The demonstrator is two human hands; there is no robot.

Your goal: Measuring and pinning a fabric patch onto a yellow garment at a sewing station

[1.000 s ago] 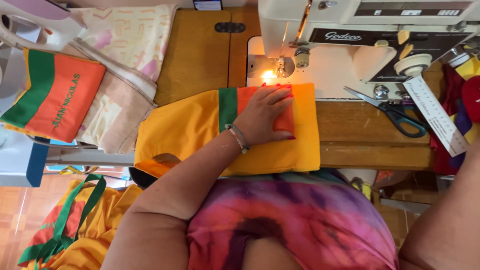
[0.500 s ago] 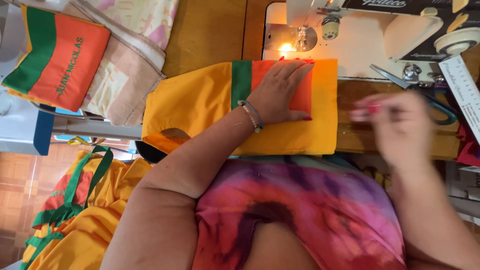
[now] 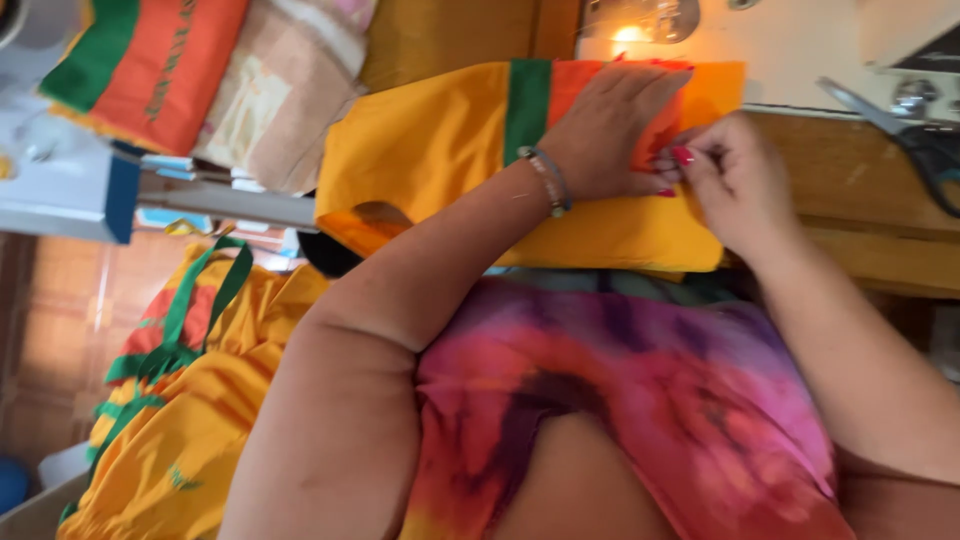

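A person seated at a wooden worktop (image 3: 860, 215) readies a yellow cloth bag (image 3: 440, 150) with green and orange bands for stitching. The left hand (image 3: 610, 130) lies open, palm down, pressing the orange band flat, a beaded bracelet (image 3: 548, 180) at the wrist. The right hand (image 3: 735, 180), fingers pinched together, nips the fabric edge just beside the left fingertips. The bag lies across the worktop's near edge, its right end close to the lit bed of a sewing machine (image 3: 800, 45). The work appears to be at the aligning stage, with an edge or fold being set before sewing; the next move would call for keeping that pinch steady while the layers stay square. Scissors (image 3: 925, 140) rest to the right, apart from both hands. More finished bags lie heaped at lower left (image 3: 180, 420) and upper left (image 3: 150, 60).
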